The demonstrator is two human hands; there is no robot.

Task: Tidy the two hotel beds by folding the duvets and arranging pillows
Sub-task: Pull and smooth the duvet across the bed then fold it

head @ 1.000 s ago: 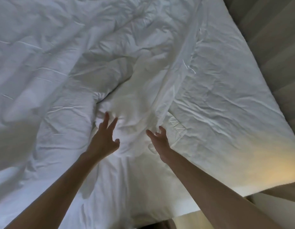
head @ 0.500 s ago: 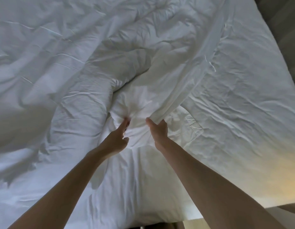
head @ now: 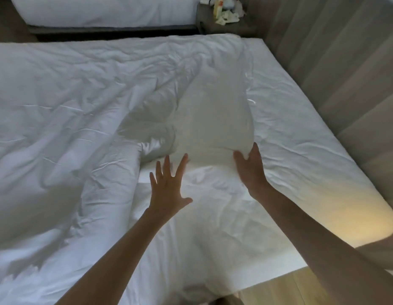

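A crumpled white duvet (head: pixel 81 117) covers the left and middle of the near bed. One bunched fold of it stands raised at the centre right (head: pixel 213 119). My left hand (head: pixel 169 188) hovers just below that fold with its fingers spread wide and holds nothing. My right hand (head: pixel 249 166) is at the fold's lower right edge, fingers fairly straight and touching the fabric. The bare fitted sheet (head: pixel 301 139) shows on the right side of the mattress. No pillow is in sight.
A second bed (head: pixel 103 12) lies across the top of the view, past a dark gap. A nightstand (head: pixel 226 16) with small clutter stands at the top right. A padded wall panel (head: pixel 334 84) runs along the right. Wooden floor (head: pixel 290 289) shows at the bottom right.
Both hands gripped the bunched duvet half a second ago. The fold has since gone forward and up the bed; my left hand has let go and spread, and my right hand's fingers have straightened.
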